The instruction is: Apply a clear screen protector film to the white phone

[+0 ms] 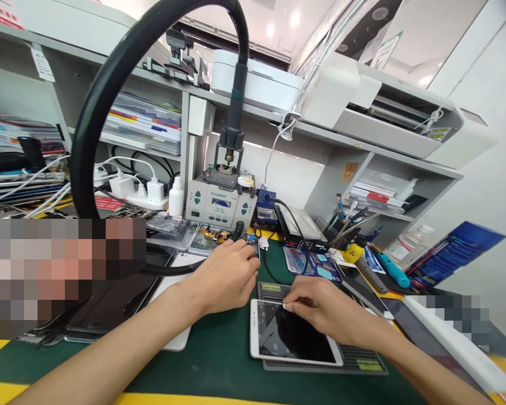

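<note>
A white-framed tablet (297,337) with a dark, smudged screen lies face up on a grey perforated mat (274,291). My right hand (316,304) is over its upper edge, thumb and fingertips pinched together; what is between them is too small to tell. Further left, my left hand (227,275) reaches over the green work mat (219,360) with its fingers curled. Its fingertips are near a clear tray of small parts (211,236), and anything in them is hidden. A white panel (179,340) lies partly under my left forearm.
Behind the hands stands a hot-air station (221,202), its thick black hose (84,129) arching across the left side. A blue soldering-iron stand (266,207) is beside it. Tools (341,216) crowd the right back, near a clear bottle (411,242). Dark panels (109,304) are stacked left.
</note>
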`<state>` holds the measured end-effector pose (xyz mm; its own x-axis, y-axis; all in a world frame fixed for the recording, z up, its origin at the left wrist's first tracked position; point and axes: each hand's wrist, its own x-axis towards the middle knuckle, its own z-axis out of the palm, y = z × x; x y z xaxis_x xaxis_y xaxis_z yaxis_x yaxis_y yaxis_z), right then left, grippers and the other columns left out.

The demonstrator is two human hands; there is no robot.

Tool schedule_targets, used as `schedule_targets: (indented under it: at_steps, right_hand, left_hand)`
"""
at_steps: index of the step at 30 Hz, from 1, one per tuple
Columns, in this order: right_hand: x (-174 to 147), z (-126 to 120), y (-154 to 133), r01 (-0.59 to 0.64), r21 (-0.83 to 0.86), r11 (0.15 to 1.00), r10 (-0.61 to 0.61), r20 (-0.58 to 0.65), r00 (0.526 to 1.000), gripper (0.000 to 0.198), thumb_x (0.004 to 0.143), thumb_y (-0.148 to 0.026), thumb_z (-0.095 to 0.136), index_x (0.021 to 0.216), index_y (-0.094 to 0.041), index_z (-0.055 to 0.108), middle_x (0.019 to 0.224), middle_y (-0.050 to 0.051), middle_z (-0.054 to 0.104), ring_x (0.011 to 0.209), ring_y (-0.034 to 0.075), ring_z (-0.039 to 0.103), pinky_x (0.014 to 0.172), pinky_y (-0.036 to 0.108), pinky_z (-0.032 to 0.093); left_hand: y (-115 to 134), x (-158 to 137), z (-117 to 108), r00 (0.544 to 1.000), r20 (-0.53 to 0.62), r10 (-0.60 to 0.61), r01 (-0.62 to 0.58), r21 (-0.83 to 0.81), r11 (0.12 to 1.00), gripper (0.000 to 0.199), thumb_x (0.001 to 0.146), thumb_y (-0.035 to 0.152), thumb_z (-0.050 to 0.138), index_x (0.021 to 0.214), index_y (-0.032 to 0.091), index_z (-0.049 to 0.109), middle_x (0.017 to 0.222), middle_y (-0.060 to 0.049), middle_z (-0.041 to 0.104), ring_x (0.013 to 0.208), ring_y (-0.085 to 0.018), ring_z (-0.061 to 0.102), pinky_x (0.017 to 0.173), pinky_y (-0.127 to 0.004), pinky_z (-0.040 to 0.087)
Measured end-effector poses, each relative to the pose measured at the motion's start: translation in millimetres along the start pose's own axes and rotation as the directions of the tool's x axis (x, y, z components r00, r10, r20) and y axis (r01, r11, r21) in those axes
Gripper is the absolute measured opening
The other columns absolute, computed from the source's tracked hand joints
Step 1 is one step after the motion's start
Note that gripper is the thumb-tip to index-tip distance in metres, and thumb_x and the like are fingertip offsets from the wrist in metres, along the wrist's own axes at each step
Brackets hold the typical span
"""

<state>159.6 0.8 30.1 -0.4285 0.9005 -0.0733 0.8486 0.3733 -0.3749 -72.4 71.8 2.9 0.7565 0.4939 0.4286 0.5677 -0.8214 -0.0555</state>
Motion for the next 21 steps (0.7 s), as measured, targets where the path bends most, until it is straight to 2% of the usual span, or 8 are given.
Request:
schedule_targets:
  at_steps: [11,21]
  right_hand:
    - [36.7,14.1,-32.9,0.116,-0.038,0.993,-0.116,0.004,0.993,0.023,0.094,-0.017,0.053,0.084,-0.019,0.074,0.08,0.003,0.067,0.073,0.017,0.06,0.065,0.026,0.04]
    - [40.4,17.3,-44.8,0.158,-0.043,0.987,-0.157,0.019,0.987,0.023,0.093,-0.015,0.054,0.076,-0.019,0.068,0.078,0.002,0.066,0.072,0.016,0.059,0.064,0.025,0.041]
  left_hand:
    - [-4.5,-2.2,0.3,1.0,-0.021,-0.015,0.016,0.027,1.0,0.022,0.092,0.022,0.045,0.083,0.018,0.065,0.086,-0.008,0.063,0.086,-0.025,0.057,0.072,-0.04,0.044]
    - [-6.1,-1.7,-0.5,0.999,-0.036,-0.012,0.012,0.022,1.0,0.021,0.091,0.022,0.047,0.081,0.017,0.064,0.088,-0.009,0.065,0.087,-0.025,0.058,0.073,-0.04,0.046]
